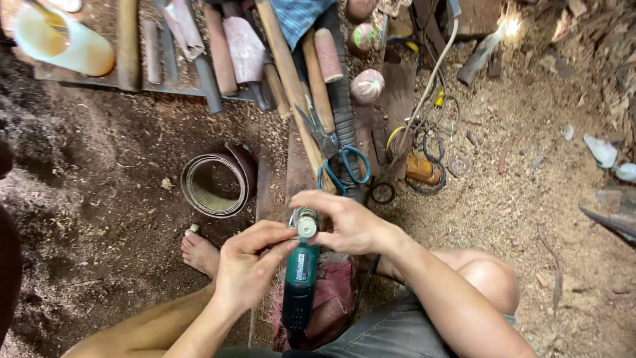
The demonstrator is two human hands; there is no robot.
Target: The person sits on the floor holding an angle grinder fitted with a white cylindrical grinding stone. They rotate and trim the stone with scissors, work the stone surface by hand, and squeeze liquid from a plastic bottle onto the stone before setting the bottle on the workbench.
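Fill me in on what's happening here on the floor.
A person sits on a sawdust-covered floor with a green rotary tool standing between their knees. The left hand pinches at the small round disc on the tool's head, while the right hand has its grip on the head from the other side. Blue-handled scissors and a sandpaper roll lie just ahead.

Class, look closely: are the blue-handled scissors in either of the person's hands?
No, the scissors lie on the ground beyond both hands, which hold a green grinder.
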